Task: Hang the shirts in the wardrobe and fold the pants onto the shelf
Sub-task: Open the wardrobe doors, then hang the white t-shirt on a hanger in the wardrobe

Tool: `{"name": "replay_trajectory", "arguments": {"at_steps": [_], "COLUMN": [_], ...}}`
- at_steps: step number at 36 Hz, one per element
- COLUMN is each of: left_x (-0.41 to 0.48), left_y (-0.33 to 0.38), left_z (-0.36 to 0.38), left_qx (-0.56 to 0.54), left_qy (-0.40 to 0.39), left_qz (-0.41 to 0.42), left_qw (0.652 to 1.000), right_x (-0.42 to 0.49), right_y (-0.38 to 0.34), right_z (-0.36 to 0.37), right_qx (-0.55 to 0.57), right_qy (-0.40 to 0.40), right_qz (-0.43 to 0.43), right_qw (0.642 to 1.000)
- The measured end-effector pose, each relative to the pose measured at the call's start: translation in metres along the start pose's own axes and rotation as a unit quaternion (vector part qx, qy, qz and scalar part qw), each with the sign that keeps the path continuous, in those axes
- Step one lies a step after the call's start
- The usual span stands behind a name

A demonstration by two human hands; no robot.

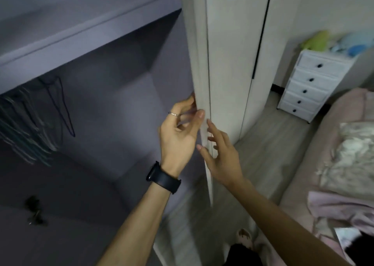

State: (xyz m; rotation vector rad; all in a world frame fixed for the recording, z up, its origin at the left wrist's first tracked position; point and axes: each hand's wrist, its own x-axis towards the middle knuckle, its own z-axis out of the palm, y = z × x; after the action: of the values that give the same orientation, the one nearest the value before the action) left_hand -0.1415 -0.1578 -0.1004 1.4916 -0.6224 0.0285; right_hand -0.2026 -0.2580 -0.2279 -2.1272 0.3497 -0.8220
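The wardrobe [97,107] stands open, its inside dark grey-purple under a shelf [85,36]. Several empty hangers [28,128] hang at its left, one thin dark hanger [60,107] apart from them. The edge of the white wardrobe door [200,79] runs down the middle of the view. My left hand [178,134], with a ring and a black watch, pinches that edge, fingers behind it and thumb in front. My right hand [220,154] touches the same edge lower down, its fingers nearly straight. No shirt or pants is in either hand.
A bed with pink bedding [315,164] and a crumpled pale cloth [352,154] lies at the right. A white chest of drawers [311,83] with plush toys stands at the back right. Wooden floor [269,144] runs between. A small dark object [34,209] lies inside the wardrobe.
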Motion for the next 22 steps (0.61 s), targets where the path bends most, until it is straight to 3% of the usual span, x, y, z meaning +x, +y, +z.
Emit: {"name": "replay_trajectory", "arguments": {"at_steps": [3,5,10,19,22], "left_x": [-0.001,0.005,0.035,0.082,0.091], "left_y": [-0.006,-0.012,-0.038,-0.099,-0.114], "left_z": [0.020,0.032,0.067,0.135,0.157], "left_qx": [0.002,0.062,0.183,0.380,0.389], "left_qy": [-0.047,-0.088,-0.181,-0.227,-0.218], "left_qz": [0.038,0.097,0.263,0.360,0.380], "left_qw": [0.998,0.989,0.930,0.822,0.810], "right_x": [-0.006,-0.009,-0.005,0.014,0.024], "right_y": [0.012,0.022,0.039,0.073,0.087], "right_z": [-0.024,-0.042,-0.085,-0.138,-0.149], "right_qx": [-0.025,-0.028,-0.033,-0.059,-0.071], "right_qy": [0.029,0.028,0.046,0.118,0.131], "right_qz": [0.004,0.010,0.079,0.161,0.166], "right_qw": [0.999,0.999,0.995,0.978,0.975]}}
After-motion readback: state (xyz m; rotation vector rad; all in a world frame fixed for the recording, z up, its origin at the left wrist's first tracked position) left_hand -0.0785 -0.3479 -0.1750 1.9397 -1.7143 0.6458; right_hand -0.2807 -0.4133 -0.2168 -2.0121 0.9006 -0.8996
